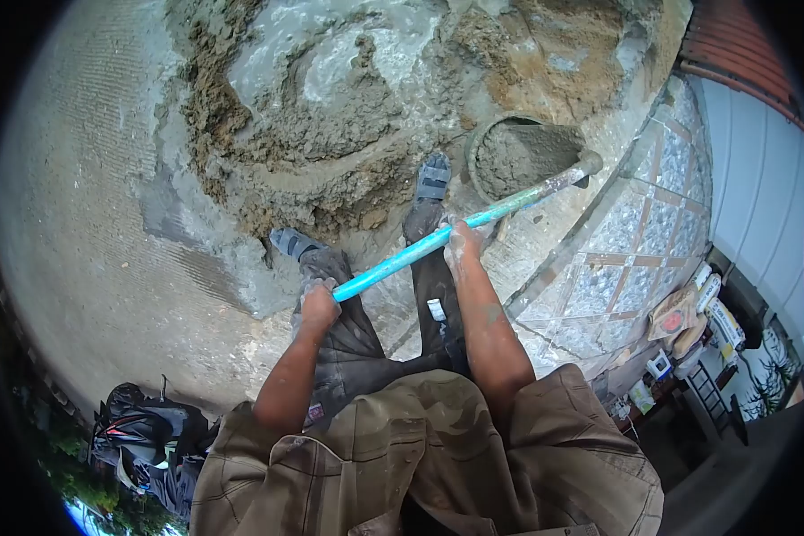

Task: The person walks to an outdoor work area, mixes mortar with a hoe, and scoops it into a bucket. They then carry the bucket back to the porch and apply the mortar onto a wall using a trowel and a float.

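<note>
A hoe with a bright blue handle (411, 254) slants across in front of my legs. My left hand (320, 302) is closed round the handle's lower left end. Farther up the handle, my right hand (464, 243) grips it, with the fingers partly hidden. The hoe's socket (590, 162) is at the far right end, beside a round bucket (475, 170). Grey wet mortar (523, 161) shows at the bucket's mouth; whether it lies on the hoe blade or inside the bucket I cannot tell.
A heap of wet mortar and sand (330, 134) spreads in front of my sandalled feet. Tiled paving (612, 232) lies to the right, by a white wall (750, 152). Bags (674, 313) stand at the right, and a motorcycle (147, 433) at the lower left.
</note>
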The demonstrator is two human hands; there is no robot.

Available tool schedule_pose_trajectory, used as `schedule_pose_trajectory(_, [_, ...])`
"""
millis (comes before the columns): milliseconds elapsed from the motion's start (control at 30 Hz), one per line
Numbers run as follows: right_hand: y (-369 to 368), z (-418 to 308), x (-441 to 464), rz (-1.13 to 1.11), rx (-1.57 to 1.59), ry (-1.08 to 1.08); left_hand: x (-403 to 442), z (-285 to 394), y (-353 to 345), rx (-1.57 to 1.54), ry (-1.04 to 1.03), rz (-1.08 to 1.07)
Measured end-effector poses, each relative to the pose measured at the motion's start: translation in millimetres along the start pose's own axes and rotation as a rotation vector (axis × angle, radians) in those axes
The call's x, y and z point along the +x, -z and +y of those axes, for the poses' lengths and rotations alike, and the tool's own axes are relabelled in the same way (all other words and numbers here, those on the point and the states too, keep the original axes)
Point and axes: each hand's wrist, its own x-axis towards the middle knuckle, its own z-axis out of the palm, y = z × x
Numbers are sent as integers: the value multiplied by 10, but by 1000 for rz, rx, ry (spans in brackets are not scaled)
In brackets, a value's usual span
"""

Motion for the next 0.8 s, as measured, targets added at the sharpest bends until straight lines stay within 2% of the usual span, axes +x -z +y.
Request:
schedule_pose_trajectory(33, [55, 6, -227, 7, -51, 25, -111, -61, 6, -24, 40, 6])
schedule_pose_trajectory(100, [20, -26, -453, 4, -123, 89, -218, -175, -59, -71, -18, 98])
schedule_pose_trajectory(167, [45, -122, -591, -113, -150, 133, -407, -163, -124, -58, -62, 53])
schedule_pose_trajectory(233, [-94, -349, -579, -266, -162, 198, -561, -27, -56, -62, -207, -25])
schedule_pose_trajectory(333, [-848, -724, -275, -485, -127, 188, -573, 391, 287, -263, -235, -196])
schedule_pose_trajectory(400, [-1551, -898, 22, -470, -290, 262, -442, 717, 495, -467, -391, -67])
schedule_pose_trajectory(433, [-1867, -876, 294, -463, -385, 282, -373, 978, 784, -513, -320, -106])
schedule_pose_trajectory(500, [-2387, -679, 455, -492, -471, 208, -353, 1126, 1239, -579, -198, -133])
schedule_pose_trajectory(567, [-2703, -163, 512, -508, -587, 24, -371, 1053, 1534, -613, -110, -106])
schedule_pose_trajectory(600, [-2708, 144, 573, -502, -654, -73, -499, 978, 1636, -554, -187, 24])
schedule_pose_trajectory(700, [-2580, 859, 790, -728, -442, -350, -948, 1183, 2124, -520, -187, 95])
schedule_pose_trajectory(800, [-2180, 339, 465, -1000, -81, -470, -1318, 1601, 2302, -552, -361, 129])
